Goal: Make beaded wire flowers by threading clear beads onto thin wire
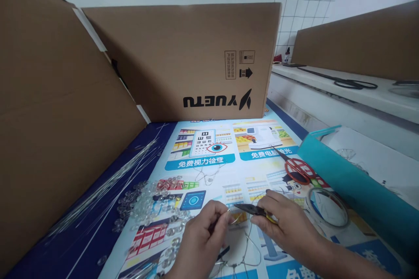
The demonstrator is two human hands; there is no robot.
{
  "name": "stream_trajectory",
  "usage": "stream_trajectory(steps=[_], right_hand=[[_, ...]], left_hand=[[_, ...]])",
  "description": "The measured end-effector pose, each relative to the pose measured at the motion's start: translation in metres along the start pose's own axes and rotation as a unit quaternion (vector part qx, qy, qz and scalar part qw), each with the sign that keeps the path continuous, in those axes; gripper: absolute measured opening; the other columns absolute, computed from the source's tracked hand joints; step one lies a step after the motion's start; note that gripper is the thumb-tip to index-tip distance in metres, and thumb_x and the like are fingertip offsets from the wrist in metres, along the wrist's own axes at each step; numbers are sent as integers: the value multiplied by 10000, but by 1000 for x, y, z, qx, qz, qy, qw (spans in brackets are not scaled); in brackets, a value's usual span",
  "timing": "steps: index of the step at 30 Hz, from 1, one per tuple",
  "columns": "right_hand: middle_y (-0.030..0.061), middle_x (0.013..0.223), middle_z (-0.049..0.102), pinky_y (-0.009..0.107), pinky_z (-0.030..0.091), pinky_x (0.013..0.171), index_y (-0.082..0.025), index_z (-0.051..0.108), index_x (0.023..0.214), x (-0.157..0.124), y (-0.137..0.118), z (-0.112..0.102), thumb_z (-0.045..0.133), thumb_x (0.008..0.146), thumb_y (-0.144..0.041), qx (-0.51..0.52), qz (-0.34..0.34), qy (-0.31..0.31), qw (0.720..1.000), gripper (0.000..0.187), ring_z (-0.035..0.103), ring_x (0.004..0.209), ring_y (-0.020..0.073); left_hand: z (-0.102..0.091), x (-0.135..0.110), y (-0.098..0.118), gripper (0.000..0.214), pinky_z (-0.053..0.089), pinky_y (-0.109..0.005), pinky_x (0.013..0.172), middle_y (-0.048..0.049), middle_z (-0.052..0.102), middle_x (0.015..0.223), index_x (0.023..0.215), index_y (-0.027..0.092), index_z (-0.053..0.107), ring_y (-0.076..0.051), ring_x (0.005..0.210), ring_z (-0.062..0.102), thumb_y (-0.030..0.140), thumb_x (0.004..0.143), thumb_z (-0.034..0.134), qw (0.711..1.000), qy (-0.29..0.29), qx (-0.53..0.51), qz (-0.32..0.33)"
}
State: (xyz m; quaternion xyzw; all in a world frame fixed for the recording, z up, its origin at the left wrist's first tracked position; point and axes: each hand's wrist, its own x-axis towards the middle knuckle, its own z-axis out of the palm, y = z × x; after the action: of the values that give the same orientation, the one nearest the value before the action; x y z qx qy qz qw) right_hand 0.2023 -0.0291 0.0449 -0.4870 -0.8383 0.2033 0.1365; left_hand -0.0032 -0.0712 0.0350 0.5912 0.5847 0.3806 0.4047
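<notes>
My left hand [207, 233] pinches a thin silvery wire [235, 216] between thumb and fingers. My right hand [284, 218] is closed round a pair of pliers [250, 209] with dark jaws and a bit of yellow on the handle. The jaw tips point left and meet the wire close to my left fingertips; whether they grip it I cannot tell. Below and between my hands hangs a bent wire piece with loops [250, 253], partly hidden by the left hand. Many clear beads [147, 198] lie loose left of my left hand.
Red-handled scissors [297, 171] and a roll of clear tape [327, 207] lie at the right, beside a teal box [356, 183]. Straight wires [108, 187] lie along the left. Cardboard panels [163, 52] stand at the back and left. Black scissors [347, 82] rest on a ledge.
</notes>
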Motion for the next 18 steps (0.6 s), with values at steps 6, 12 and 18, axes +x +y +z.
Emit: stream_trajectory(steps=[6, 12, 18], right_hand=[[51, 884, 577, 288, 402, 661, -205, 577, 842, -1, -1, 1, 506, 876, -376, -11, -11, -2, 1000, 188, 546, 824, 206], [62, 905, 607, 301, 423, 682, -212, 618, 912, -1, -1, -4, 511, 871, -382, -37, -44, -12, 998, 205, 568, 845, 217], [74, 917, 626, 345, 440, 736, -197, 634, 952, 1, -1, -10, 532, 861, -352, -63, -57, -37, 996, 206, 575, 888, 246]], left_hand=[[-4, 0, 2, 210, 380, -190, 494, 28, 540, 559, 755, 197, 552, -113, 485, 494, 296, 894, 429, 997, 3, 56, 55], [-10, -3, -1, 156, 358, -196, 493, 13, 577, 588, 802, 203, 541, -126, 515, 539, 190, 878, 406, 956, 34, 221, 191], [-11, -2, -4, 170, 343, -208, 492, 14, 579, 575, 801, 208, 513, -126, 496, 540, 157, 886, 375, 922, 28, 293, 250]])
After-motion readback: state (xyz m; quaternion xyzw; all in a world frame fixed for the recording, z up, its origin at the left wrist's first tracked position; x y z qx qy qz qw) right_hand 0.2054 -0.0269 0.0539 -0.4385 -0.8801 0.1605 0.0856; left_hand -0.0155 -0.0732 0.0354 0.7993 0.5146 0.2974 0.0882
